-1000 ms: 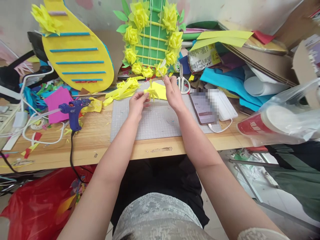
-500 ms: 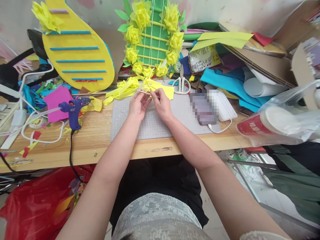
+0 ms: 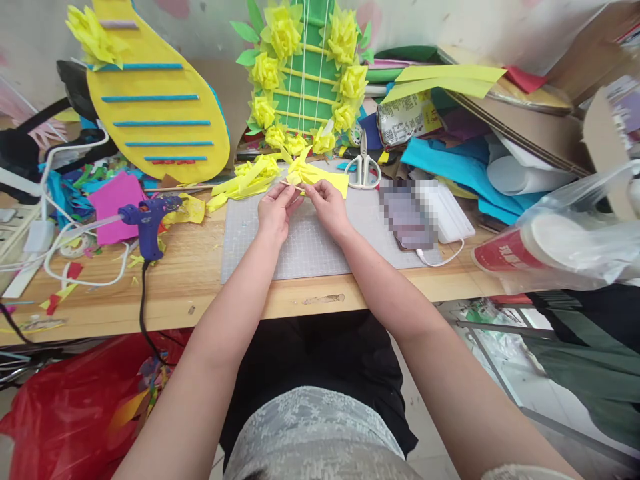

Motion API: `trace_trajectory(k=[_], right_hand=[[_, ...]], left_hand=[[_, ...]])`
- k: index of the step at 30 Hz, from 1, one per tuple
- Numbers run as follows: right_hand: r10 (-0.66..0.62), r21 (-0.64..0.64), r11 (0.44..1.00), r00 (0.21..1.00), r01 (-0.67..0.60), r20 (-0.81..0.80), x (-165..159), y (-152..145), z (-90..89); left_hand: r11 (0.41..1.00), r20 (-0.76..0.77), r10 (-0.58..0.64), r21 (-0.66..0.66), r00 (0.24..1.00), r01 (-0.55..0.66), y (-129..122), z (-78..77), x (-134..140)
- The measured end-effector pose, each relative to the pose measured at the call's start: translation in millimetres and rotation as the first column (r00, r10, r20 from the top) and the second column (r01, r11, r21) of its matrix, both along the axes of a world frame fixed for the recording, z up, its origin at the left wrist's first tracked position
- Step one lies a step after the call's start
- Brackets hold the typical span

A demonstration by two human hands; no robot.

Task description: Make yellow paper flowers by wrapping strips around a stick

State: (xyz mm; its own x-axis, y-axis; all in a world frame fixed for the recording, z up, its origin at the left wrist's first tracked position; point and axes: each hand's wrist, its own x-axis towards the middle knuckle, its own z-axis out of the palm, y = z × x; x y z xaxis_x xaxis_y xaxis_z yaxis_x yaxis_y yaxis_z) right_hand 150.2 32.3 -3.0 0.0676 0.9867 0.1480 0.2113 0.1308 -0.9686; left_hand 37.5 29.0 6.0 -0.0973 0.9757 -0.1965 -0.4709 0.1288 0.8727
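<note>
Over the grey cutting mat (image 3: 320,250), my left hand (image 3: 275,208) and my right hand (image 3: 328,205) are close together, fingers pinched. Between them runs a thin wooden stick (image 3: 299,189), gripped at its left part by the left hand and at its right end by the right. Yellow crepe paper (image 3: 330,179) lies just beyond the fingertips; whether any of it is wound on the stick I cannot tell. To its left is a heap of yellow paper strips (image 3: 245,183). White-handled scissors (image 3: 363,170) stand behind my right hand.
A purple glue gun (image 3: 149,223) with its cord is at left. Behind stand a yellow guitar-shaped board (image 3: 160,120) and a green one (image 3: 313,87) with yellow paper flowers. At right are a phone (image 3: 407,217), a white power bank (image 3: 447,210) and a bagged cup (image 3: 520,247).
My left thumb and fingers have closed further over the stick, and less of it shows. My right hand has shifted slightly to the right.
</note>
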Motion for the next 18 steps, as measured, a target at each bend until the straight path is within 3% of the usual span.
trace_trajectory(k=[7, 18], right_hand=[[-0.004, -0.047, 0.999, 0.998, 0.006, 0.057, 0.6, -1.9, 2.5], [0.027, 0.084, 0.996, 0.999, -0.025, -0.019, -1.5, -9.5, 5.8]], left_hand=[[0.999, 0.008, 0.03, -0.037, 1.0, -0.03, -1.2, 2.5, 1.2], [0.996, 0.058, 0.076, -0.043, 0.995, -0.074, 2.5, -1.9, -2.6]])
